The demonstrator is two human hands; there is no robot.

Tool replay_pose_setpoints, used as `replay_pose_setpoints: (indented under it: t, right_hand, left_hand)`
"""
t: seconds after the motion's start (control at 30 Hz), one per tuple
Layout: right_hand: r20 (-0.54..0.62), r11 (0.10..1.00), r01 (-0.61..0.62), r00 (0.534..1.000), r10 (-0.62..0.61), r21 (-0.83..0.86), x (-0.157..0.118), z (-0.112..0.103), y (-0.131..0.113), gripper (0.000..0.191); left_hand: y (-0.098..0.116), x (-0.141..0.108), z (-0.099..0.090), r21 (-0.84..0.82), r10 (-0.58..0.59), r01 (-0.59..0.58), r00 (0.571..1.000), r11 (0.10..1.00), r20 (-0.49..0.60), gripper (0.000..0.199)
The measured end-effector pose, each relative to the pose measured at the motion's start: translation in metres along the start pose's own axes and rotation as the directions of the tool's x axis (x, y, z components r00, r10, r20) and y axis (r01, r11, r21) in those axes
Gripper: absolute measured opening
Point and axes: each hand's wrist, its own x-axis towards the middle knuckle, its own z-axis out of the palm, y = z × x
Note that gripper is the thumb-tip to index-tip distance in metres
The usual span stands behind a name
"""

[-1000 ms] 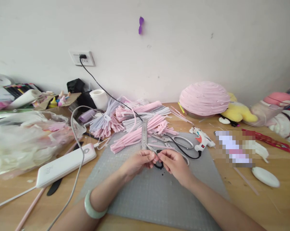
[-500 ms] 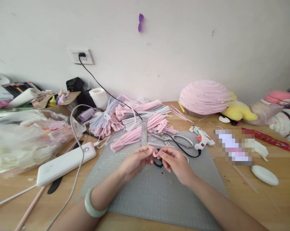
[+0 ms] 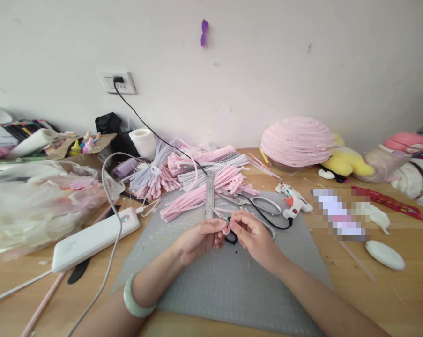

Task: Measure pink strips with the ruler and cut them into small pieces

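My left hand [image 3: 204, 238] and my right hand [image 3: 253, 238] meet over the grey cutting mat [image 3: 211, 290], fingertips pinched together. Between them is a short curled piece of pink pipe cleaner [image 3: 226, 230], mostly covered by the fingers. Both hands grip it. Right behind the hands lie small scissors with black handles [image 3: 231, 238], partly hidden. A metal ruler [image 3: 210, 194] stretches away past them, its near end close to my left hand. Bundles of pink pipe cleaners [image 3: 193, 194] lie beyond, and larger grey-handled scissors [image 3: 267, 206] rest to the right.
A white glue gun [image 3: 295, 203] with a black cord sits at the mat's right edge. On the left are a white power bank [image 3: 96, 241] with a looping cable and a plastic bag [image 3: 39, 206]. A pink dome [image 3: 297, 142] stands near the wall, beside a yellow plush [image 3: 350, 161].
The pink piece has been curled tighter and shows less between my fingers. My right fingers have shifted slightly up and left, closer to my left fingertips.
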Motion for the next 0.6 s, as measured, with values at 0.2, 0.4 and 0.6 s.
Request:
replay_pose_setpoints:
  t: [0.2, 0.4, 0.6]
  right_hand:
    - [0.046, 0.999, -0.014, 0.999, 0.012, 0.048, 0.0, 0.001, -0.002, 0.028]
    - [-0.012, 0.993, -0.094, 0.995, 0.095, 0.071, -0.001, -0.003, 0.0, 0.026]
    - [0.043, 0.973, 0.182, 0.983, -0.177, -0.141, -0.002, -0.013, -0.004, 0.013]
  left_hand:
    - [-0.002, 0.0, 0.001, 0.04, -0.012, 0.01, 0.999, 0.999, 0.043, 0.026]
    - [0.0, -0.001, 0.004, 0.017, 0.015, -0.015, 0.999, 1.0, 0.036, 0.022]
    - [0.0, -0.002, 0.003, 0.01, 0.013, -0.013, 0.999, 1.0, 0.05, 0.022]
